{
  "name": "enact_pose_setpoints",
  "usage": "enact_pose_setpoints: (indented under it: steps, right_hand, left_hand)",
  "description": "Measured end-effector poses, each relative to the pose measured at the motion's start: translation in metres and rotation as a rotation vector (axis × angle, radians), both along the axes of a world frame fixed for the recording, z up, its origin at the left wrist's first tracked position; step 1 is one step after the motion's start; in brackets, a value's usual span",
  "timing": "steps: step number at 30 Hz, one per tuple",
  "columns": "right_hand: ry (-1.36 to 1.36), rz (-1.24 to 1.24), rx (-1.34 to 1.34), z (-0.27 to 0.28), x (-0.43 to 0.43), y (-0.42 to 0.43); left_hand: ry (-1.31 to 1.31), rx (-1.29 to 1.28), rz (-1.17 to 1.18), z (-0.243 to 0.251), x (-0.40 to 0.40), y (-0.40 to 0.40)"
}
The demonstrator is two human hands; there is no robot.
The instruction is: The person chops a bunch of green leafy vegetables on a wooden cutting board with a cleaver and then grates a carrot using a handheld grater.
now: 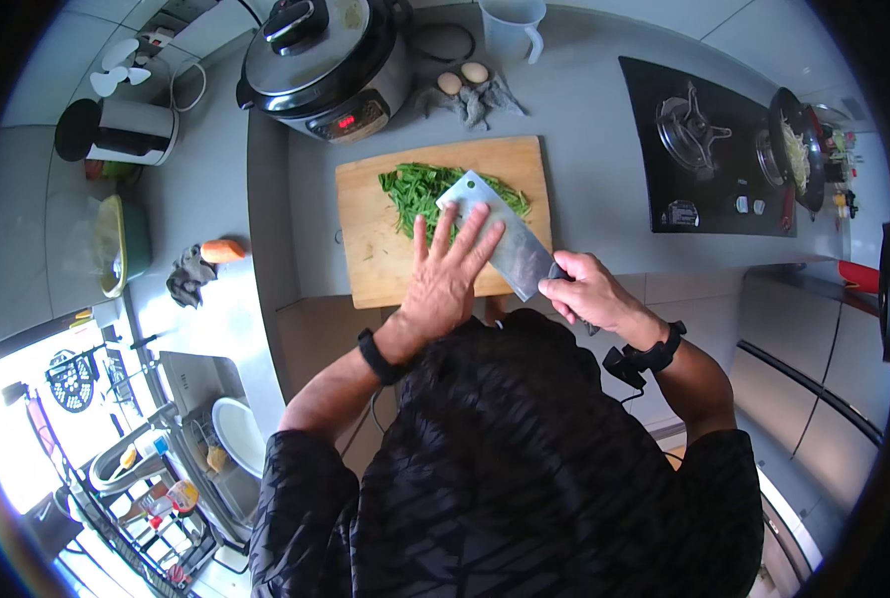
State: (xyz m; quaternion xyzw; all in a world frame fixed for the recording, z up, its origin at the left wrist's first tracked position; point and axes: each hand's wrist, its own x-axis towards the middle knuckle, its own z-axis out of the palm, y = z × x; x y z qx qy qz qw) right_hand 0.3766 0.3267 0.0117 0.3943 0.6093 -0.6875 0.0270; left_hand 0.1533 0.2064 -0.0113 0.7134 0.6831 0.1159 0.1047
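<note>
My right hand (585, 290) grips the handle of a broad metal cleaver (516, 243), its blade slanting up and left over the wooden cutting board (377, 273). Chopped leafy greens (418, 193) lie heaped on the upper middle of the board, partly under the blade. Fingers spread, my left hand (448, 265) is at the left edge of the blade, its fingertips over the metal. Whether the fingertips press on the blade or hover just above it, I cannot tell.
Behind the board stand an electric pressure cooker (332, 67), two eggs (463, 77) on a grey cloth (478, 105) and a plastic measuring jug (512, 30). A gas hob (706, 179) with a filled pan (796, 153) is at right. Leftward are a peeled carrot (222, 251) and a sink (198, 374).
</note>
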Motion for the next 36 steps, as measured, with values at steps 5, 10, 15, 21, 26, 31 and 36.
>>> enact_pose_setpoints:
  steps: [5, 10, 15, 21, 26, 31, 36]
  right_hand:
    - [-0.008, -0.062, -0.144, 0.014, 0.009, 0.000]
    - [0.035, -0.173, -0.155, 0.004, 0.028, 0.002]
    - [0.045, -0.193, -0.213, -0.013, 0.024, -0.005]
    - [0.052, -0.174, -0.058, -0.010, 0.035, -0.011]
    - [0.167, -0.299, -0.038, -0.049, 0.044, -0.025]
    - [0.067, -0.264, -0.035, -0.020, 0.040, -0.021]
    - [0.150, -0.285, -0.059, -0.024, 0.037, -0.025]
  left_hand:
    - [0.133, -0.178, 0.484, -0.043, -0.045, -0.004]
    - [-0.218, 0.007, 0.373, -0.032, -0.044, -0.004]
    - [-0.505, 0.098, 0.469, -0.035, -0.036, -0.006]
    - [-0.525, -0.275, 0.433, -0.033, -0.045, 0.000]
    - [-0.153, 0.209, 0.112, -0.022, -0.041, 0.004]
    - [-0.787, -0.083, 0.513, -0.013, -0.044, -0.003]
    - [-0.470, -0.115, 0.353, -0.007, -0.038, -0.011]
